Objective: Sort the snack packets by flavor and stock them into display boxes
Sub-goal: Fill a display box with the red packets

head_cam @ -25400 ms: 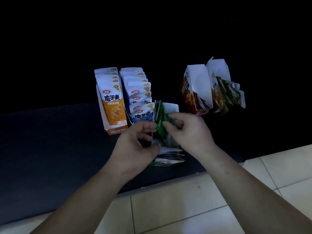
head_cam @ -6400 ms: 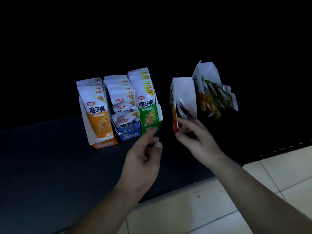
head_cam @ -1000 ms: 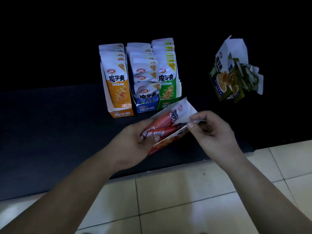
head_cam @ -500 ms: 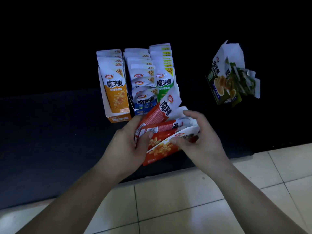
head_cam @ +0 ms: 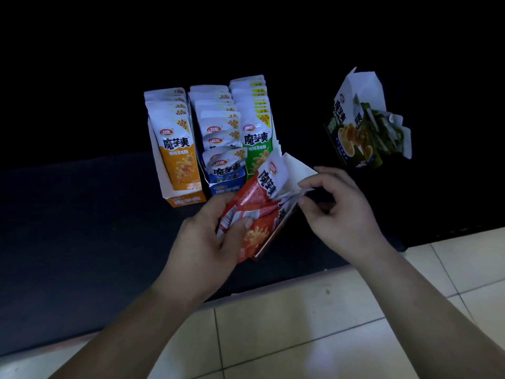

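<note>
Gripping a fan of red packets (head_cam: pixel 254 195) together with the tilted red display box (head_cam: pixel 274 231), the left hand (head_cam: pixel 202 242) is curling its fingers (head_cam: pixel 240 224) round them, thumb pressing on top. The right hand (head_cam: pixel 341 214) is pinching the box's white flap (head_cam: pixel 297 170) between thumb and fingertips, just right of the left fingers. Just beyond both hands' fingers, the orange box (head_cam: pixel 185 201), blue box (head_cam: pixel 226 188) and green box (head_cam: pixel 250 173) are standing side by side on the dark surface (head_cam: pixel 82 214), packed with upright packets. Well beyond the right fingers, a dark green box (head_cam: pixel 344 132) is leaning, holding loose packets.
</note>
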`<action>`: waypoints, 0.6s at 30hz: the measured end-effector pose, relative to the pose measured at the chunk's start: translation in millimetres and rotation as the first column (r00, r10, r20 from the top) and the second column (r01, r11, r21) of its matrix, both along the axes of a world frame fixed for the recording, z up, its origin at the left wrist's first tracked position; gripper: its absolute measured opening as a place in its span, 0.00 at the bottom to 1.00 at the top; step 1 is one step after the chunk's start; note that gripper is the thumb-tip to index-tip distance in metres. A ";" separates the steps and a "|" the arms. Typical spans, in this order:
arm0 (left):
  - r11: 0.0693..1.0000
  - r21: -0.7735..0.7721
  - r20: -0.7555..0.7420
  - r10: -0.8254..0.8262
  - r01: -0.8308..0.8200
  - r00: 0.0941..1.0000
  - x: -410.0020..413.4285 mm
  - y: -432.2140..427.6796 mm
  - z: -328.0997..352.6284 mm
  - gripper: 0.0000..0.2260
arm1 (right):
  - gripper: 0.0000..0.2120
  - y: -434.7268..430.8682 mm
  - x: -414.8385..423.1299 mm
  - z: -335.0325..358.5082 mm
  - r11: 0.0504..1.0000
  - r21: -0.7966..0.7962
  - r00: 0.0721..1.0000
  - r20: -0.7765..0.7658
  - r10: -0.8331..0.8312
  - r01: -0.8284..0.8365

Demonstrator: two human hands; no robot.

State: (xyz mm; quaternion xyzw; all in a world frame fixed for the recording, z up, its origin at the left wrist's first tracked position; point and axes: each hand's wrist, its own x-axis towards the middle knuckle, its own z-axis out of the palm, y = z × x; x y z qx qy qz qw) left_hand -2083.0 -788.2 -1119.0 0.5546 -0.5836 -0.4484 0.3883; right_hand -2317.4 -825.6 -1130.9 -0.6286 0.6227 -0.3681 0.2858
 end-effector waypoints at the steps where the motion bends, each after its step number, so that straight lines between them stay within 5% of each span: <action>1: 1.000 -0.008 0.000 0.025 -0.025 1.000 0.6 -0.9 1.1 0.11 | 0.07 1.2 0.0 3.3 1.000 0.003 0.997 0.069 -0.019 0.019; 6: 0.975 -0.103 0.092 0.206 -0.197 0.974 13.4 -13.5 9.8 0.11 | 0.01 -2.1 6.2 23.7 0.961 -0.209 0.983 0.030 -0.180 0.182; 12: 0.986 -0.077 0.223 0.164 -0.151 0.961 16.8 -11.3 7.3 0.15 | 0.04 0.8 20.1 19.7 0.969 0.077 0.969 0.053 -0.241 0.237; 18: 0.988 -0.132 0.398 0.125 -0.079 0.909 16.8 -9.3 -13.1 0.14 | 0.01 -8.6 28.7 13.6 0.957 0.119 0.959 0.078 -0.273 0.263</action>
